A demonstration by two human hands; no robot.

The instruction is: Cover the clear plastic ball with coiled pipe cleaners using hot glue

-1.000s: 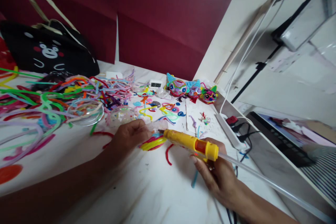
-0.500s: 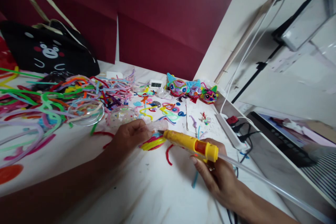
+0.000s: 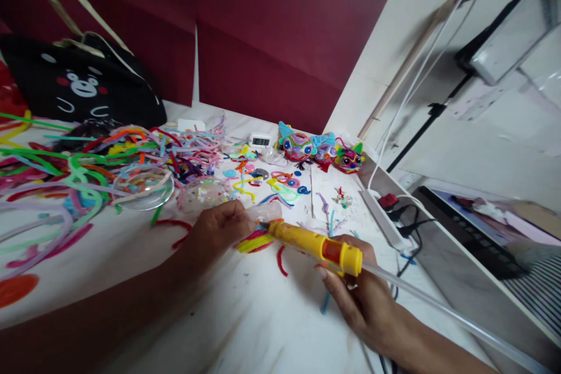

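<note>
A yellow glue gun with a long clear glue stick in its back end is gripped by my right hand. Its dark nozzle points left, right beside the fingertips of my left hand. Those fingers are pinched on a clear plastic piece, whose shape is hard to make out. Beneath it on the table lies a bundle of yellow, pink and blue strips. A red curved strip rests just below the nozzle.
Colourful pipe cleaners and a clear dome cover the left. Decorated heads and a small timer stand at the back. A power strip with cables is on the right, a black bag back left.
The glue gun and my right hand have shifted slightly left, and the nozzle now sits a little lower beside the plastic piece. My left hand has hardly moved.
</note>
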